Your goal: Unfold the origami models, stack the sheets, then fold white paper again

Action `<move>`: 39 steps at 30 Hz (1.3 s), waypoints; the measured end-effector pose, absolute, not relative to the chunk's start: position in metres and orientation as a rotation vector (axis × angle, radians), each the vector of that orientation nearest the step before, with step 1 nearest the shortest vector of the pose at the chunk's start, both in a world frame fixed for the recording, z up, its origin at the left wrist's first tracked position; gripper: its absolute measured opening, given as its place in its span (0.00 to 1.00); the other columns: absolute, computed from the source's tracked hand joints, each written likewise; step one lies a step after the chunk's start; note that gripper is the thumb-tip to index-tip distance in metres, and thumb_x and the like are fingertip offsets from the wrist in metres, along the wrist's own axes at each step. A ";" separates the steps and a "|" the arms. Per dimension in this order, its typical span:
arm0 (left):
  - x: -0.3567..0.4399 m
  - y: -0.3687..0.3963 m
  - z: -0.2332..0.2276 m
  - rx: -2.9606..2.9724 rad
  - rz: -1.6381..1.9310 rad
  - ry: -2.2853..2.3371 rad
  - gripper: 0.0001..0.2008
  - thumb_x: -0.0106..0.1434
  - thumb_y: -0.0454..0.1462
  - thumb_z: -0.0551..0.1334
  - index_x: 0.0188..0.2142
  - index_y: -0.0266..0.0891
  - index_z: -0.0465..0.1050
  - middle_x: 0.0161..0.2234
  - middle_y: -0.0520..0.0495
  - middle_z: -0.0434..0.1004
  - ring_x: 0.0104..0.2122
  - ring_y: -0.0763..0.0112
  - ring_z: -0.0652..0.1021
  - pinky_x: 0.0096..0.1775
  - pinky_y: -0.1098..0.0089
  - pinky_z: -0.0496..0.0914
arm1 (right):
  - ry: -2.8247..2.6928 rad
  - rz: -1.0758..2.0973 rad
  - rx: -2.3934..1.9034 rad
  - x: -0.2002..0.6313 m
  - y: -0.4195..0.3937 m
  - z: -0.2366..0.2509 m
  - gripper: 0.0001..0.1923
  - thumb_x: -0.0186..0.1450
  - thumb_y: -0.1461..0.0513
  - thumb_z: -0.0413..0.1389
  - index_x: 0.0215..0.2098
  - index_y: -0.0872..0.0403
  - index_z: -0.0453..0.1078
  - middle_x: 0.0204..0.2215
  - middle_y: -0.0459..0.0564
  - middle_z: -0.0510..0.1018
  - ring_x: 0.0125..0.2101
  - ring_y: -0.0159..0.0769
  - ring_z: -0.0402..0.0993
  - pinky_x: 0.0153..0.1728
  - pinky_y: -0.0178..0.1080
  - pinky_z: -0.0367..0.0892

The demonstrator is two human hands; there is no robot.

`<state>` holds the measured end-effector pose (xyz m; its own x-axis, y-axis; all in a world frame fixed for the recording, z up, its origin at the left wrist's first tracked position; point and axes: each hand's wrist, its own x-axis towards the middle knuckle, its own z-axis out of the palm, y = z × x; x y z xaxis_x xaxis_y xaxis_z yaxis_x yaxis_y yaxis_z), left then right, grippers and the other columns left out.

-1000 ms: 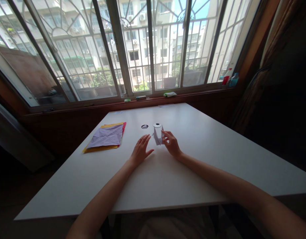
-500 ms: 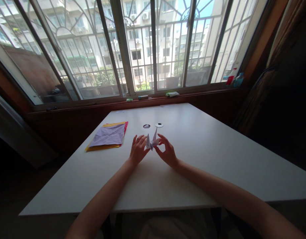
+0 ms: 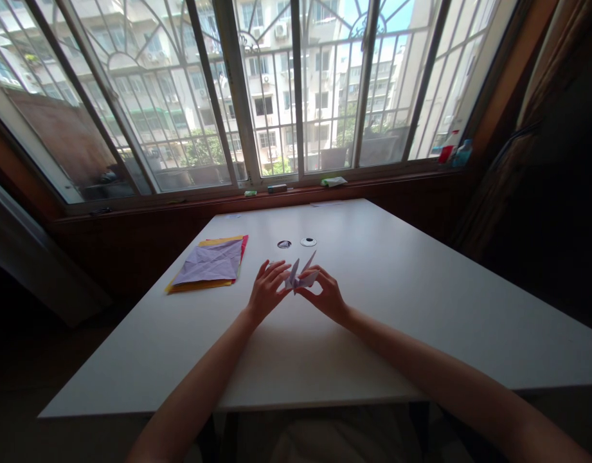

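A small pale purple origami crane [image 3: 294, 281] is held just above the middle of the white table [image 3: 373, 276], two of its thin points sticking upward. My left hand [image 3: 267, 287] pinches its left side between thumb and fingers. On the other side, my right hand [image 3: 327, 294] grips the paper near its lower right, thumb and forefinger curved into a ring. The fingertips cover part of the folds.
A stack of coloured paper [image 3: 209, 260], creased purple on top with yellow and red below, lies on the table's left. Two round discs, one dark [image 3: 285, 244] and one white with a black centre [image 3: 308, 242], sit beyond my hands. Bottles [image 3: 462, 154] stand on the windowsill.
The crane has turned and its upright points now lean further right, with a wing spreading toward my right hand. Both hands have shifted only slightly.
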<state>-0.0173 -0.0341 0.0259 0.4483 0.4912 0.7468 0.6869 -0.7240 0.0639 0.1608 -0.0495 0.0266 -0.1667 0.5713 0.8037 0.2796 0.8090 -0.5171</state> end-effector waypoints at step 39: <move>-0.001 -0.041 0.040 -3.020 -2.399 -1.482 0.18 0.45 0.37 0.69 0.35 0.37 0.69 0.40 0.44 0.75 0.44 0.61 0.73 0.44 0.62 0.67 | -1.405 1.130 -0.808 0.170 -0.029 0.045 0.16 0.47 0.55 0.64 0.28 0.56 0.67 0.23 0.45 0.73 0.21 0.29 0.64 0.20 0.33 0.58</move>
